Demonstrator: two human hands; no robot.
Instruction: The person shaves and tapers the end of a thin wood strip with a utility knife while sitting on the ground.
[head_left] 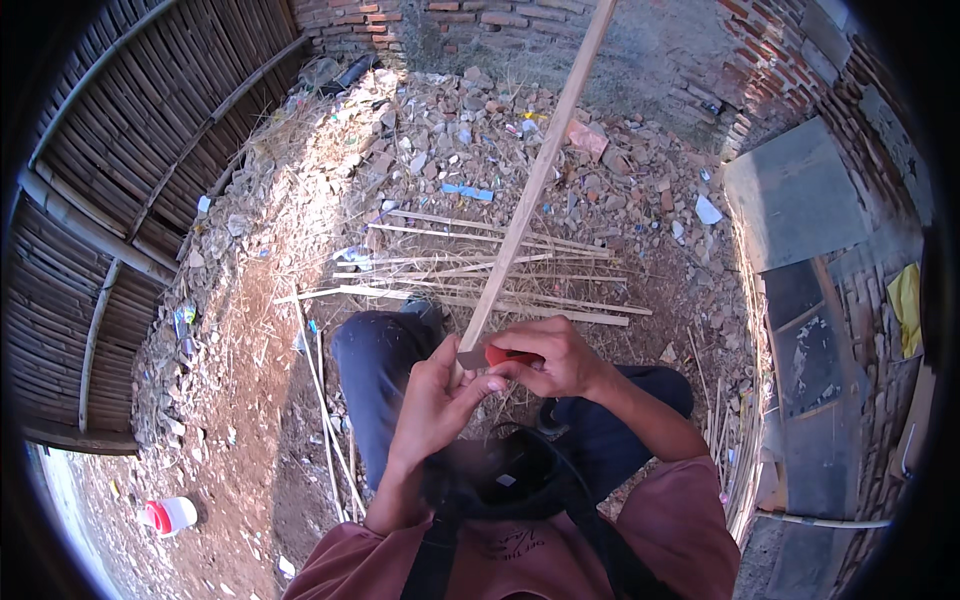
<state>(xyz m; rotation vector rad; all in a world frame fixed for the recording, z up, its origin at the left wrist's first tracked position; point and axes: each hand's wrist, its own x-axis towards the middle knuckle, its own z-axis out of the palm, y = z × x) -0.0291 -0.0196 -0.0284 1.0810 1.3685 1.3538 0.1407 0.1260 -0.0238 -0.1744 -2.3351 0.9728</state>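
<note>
A long, pale wooden strip (541,165) slants up and away from my lap toward the far wall. My left hand (432,402) is closed around its near end, thumb pointing right. In my right hand (562,358) is a red-handled knife (500,354), whose short, broad grey blade rests against the strip beside my left fingers. Both hands almost meet at this spot, above and between my bent knees. My fingers partly hide the strip's near tip and the knife's handle.
Several thin wooden strips (570,316) lie on the ground beyond my knees, others (322,410) to my left. Rubble (430,130) spreads to a brick wall (510,20). A bamboo wall (130,130) stands left, a grey panel (797,195) right. A white-and-red container (178,514) is lower left.
</note>
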